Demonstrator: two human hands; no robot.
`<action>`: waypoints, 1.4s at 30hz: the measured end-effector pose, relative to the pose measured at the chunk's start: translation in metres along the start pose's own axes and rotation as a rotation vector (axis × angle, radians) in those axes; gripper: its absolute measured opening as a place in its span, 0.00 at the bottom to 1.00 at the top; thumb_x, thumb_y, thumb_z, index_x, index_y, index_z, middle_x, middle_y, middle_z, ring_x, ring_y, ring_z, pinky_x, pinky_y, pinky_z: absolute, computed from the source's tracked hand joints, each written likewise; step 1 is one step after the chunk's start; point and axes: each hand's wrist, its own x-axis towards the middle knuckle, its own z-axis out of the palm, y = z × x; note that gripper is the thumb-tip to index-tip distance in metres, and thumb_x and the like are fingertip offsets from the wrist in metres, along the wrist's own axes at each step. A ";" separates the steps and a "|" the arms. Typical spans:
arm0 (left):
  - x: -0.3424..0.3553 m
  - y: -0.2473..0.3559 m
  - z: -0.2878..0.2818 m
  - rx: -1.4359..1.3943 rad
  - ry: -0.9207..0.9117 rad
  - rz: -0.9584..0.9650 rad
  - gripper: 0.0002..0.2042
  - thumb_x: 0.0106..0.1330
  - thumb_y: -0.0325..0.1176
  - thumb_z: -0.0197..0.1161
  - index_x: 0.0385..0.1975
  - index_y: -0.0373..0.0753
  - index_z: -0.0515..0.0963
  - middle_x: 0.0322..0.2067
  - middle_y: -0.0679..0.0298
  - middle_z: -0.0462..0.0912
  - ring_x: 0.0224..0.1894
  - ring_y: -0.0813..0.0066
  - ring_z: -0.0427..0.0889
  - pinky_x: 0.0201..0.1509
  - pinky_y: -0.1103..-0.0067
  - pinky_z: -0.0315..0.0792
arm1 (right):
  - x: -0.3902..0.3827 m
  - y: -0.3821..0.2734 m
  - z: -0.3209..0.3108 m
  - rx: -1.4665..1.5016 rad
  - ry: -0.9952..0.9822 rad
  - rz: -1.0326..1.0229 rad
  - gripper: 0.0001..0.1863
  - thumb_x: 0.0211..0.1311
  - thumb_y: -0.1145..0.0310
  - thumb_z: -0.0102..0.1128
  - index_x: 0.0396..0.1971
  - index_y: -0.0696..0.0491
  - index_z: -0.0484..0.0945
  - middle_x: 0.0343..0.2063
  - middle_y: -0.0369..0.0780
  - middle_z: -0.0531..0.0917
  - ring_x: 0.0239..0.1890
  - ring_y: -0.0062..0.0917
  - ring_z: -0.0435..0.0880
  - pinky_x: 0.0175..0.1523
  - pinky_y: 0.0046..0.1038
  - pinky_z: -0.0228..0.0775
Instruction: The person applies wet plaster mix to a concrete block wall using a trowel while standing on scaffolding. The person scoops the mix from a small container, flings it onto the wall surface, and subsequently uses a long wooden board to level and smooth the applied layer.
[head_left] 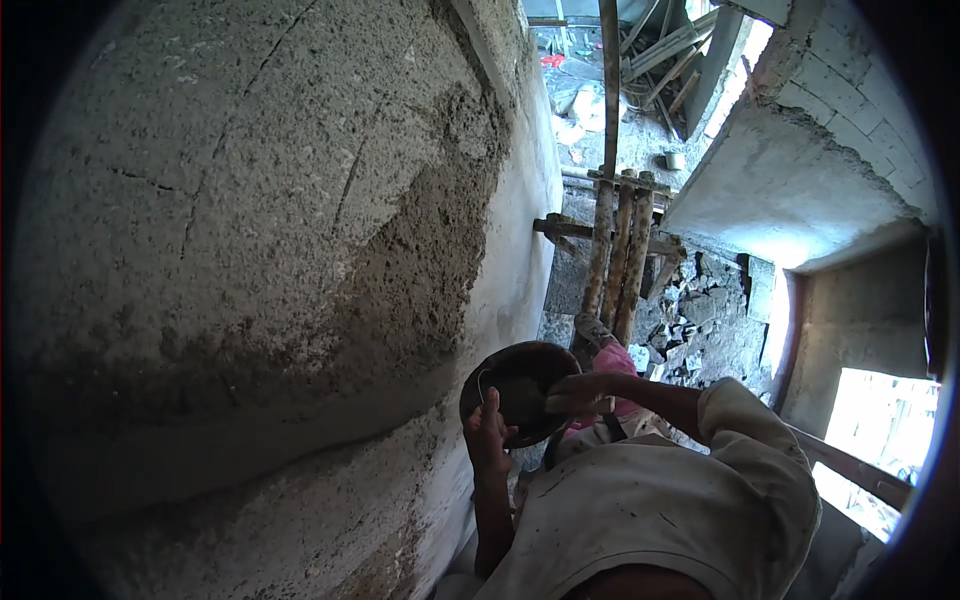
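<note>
Close against my body is a dark round bucket (521,350) with a thin wire handle (480,384). My left hand (488,438) grips its near left rim, the thumb pointing up. Over the right side of the bucket's mouth, my right hand (580,396) is closed with the fingers bent inward. Whatever those fingers hold, if anything, is lost in the shadow. The bucket's contents are too dark to tell. To the left stands a rough wall (270,200) with a darker patch of coarse mortar (430,230) and several cracks.
Ahead, several round wooden poles (625,255) form a narrow scaffold, with my shoe (594,330) at their near end. Broken stones (700,300) lie below on the right. Timber planks (675,60) lean at the back. A wooden rail (855,468) crosses a bright opening.
</note>
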 end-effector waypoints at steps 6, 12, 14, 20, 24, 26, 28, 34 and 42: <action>0.015 0.028 0.007 -0.271 -0.077 -0.018 0.22 0.66 0.54 0.56 0.16 0.51 0.60 0.07 0.76 0.51 0.09 0.85 0.51 0.22 0.80 0.67 | -0.062 -0.011 0.025 0.513 0.110 0.019 0.21 0.70 0.48 0.44 0.39 0.52 0.74 0.28 0.32 0.77 0.25 0.16 0.75 0.28 0.23 0.70; 0.026 0.052 0.013 -0.355 -0.029 -0.025 0.23 0.66 0.58 0.54 0.16 0.50 0.59 0.08 0.76 0.49 0.09 0.84 0.48 0.29 0.77 0.68 | -0.115 -0.056 0.033 0.920 0.590 -0.191 0.17 0.71 0.52 0.44 0.35 0.52 0.70 0.22 0.32 0.71 0.19 0.16 0.71 0.24 0.22 0.68; 0.031 0.048 0.004 -0.355 -0.011 -0.027 0.24 0.65 0.58 0.55 0.16 0.51 0.59 0.08 0.76 0.49 0.09 0.84 0.48 0.31 0.76 0.68 | -0.126 -0.061 0.022 0.925 0.762 -0.330 0.15 0.71 0.54 0.45 0.40 0.51 0.69 0.25 0.34 0.74 0.19 0.17 0.72 0.23 0.22 0.68; 0.043 0.019 -0.029 -0.332 0.113 -0.047 0.24 0.63 0.58 0.57 0.13 0.51 0.58 0.08 0.76 0.49 0.10 0.83 0.49 0.30 0.75 0.69 | -0.144 -0.112 -0.055 0.893 1.541 -0.566 0.16 0.65 0.64 0.55 0.48 0.53 0.66 0.24 0.35 0.75 0.21 0.18 0.75 0.22 0.19 0.67; 0.032 0.011 -0.049 -0.331 0.210 -0.075 0.24 0.63 0.57 0.58 0.14 0.51 0.58 0.08 0.76 0.50 0.10 0.83 0.49 0.27 0.76 0.68 | -0.103 -0.125 -0.136 0.533 2.060 -0.526 0.20 0.62 0.69 0.58 0.51 0.56 0.64 0.26 0.37 0.74 0.23 0.18 0.74 0.23 0.18 0.66; 0.027 0.008 -0.055 -0.353 0.247 -0.086 0.24 0.63 0.56 0.59 0.14 0.51 0.58 0.08 0.76 0.50 0.09 0.83 0.49 0.27 0.76 0.68 | -0.047 -0.115 -0.173 0.521 2.079 -0.747 0.20 0.63 0.69 0.57 0.50 0.58 0.63 0.30 0.39 0.73 0.22 0.18 0.72 0.24 0.21 0.68; 0.023 0.004 -0.049 -0.362 0.258 -0.116 0.24 0.63 0.56 0.60 0.14 0.51 0.58 0.08 0.75 0.50 0.09 0.83 0.49 0.27 0.76 0.68 | 0.057 -0.076 -0.219 -0.092 2.209 -0.414 0.16 0.62 0.69 0.55 0.47 0.58 0.66 0.35 0.42 0.73 0.33 0.26 0.73 0.35 0.28 0.70; -0.001 -0.027 -0.096 -0.488 0.358 -0.159 0.22 0.64 0.54 0.57 0.14 0.51 0.60 0.07 0.74 0.53 0.08 0.82 0.54 0.21 0.79 0.69 | 0.101 -0.334 -0.059 0.448 1.035 -0.952 0.17 0.67 0.64 0.49 0.50 0.57 0.66 0.42 0.41 0.73 0.40 0.28 0.74 0.44 0.30 0.71; -0.014 -0.046 -0.094 -0.592 0.326 -0.129 0.21 0.64 0.50 0.60 0.16 0.50 0.59 0.09 0.75 0.52 0.11 0.83 0.52 0.26 0.79 0.66 | 0.011 -0.214 0.027 0.022 0.899 -0.721 0.15 0.63 0.64 0.55 0.44 0.58 0.71 0.40 0.42 0.77 0.43 0.31 0.79 0.50 0.31 0.74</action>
